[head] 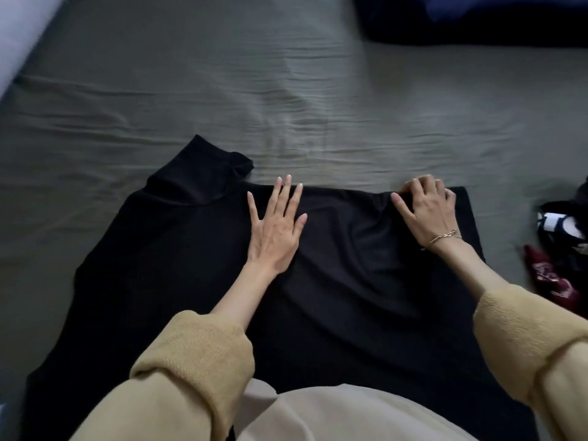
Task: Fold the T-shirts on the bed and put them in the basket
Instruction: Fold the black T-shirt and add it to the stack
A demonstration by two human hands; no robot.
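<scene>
Cream lap and mustard sleeves (197, 354) nearest, then black T-shirt (334, 281) spread on the bed (286, 90), long axis running leftward from the right grip (426, 202). Right grip curled, pinching the far edge near the hem corner; left grip (276, 224) flat, fingers straight, pressing mid-shirt beside the collar. Likely folds leftward, right grip nearer the free edge

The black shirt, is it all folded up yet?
Partly. The black shirt has its right side folded in under the right hand, but its left sleeve lies spread on the bed.
</scene>
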